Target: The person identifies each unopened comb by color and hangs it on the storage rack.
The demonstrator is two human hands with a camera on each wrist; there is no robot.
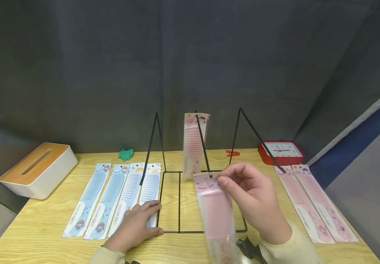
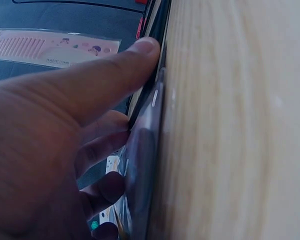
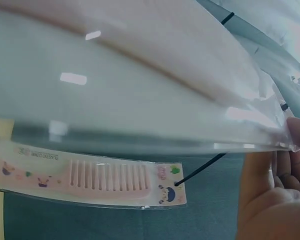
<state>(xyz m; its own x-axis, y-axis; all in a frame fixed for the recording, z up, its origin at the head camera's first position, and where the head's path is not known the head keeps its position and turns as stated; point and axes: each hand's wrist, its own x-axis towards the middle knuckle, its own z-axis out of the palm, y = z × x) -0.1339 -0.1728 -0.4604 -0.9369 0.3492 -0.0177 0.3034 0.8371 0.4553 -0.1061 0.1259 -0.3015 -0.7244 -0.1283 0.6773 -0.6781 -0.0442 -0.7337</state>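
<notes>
A pink comb in a clear packet (image 1: 217,216) hangs from the right hand (image 1: 254,200), whose thumb and fingers pinch its top edge beside the hanging hole. The packet's top sits at the front tip of the middle prong of a black wire display stand (image 1: 179,200) on a light wooden desk (image 1: 38,234). A second pink comb packet (image 1: 193,145) already hangs further back on that prong, near its top.

The left hand (image 1: 137,225) lies flat and open on the desk, fingers straight, pressing on the lower end of the nearest of 4 blue comb packets (image 1: 110,200) laid side by side, just left of the stand's base. In the left wrist view the fingertips (image 2: 142,50) touch the stand's wire.

2 more pink comb packets (image 1: 313,203) lie right of the stand. Behind them stands a red clock (image 1: 280,152). A white tissue box with a wooden lid (image 1: 38,168) sits at the far left.
</notes>
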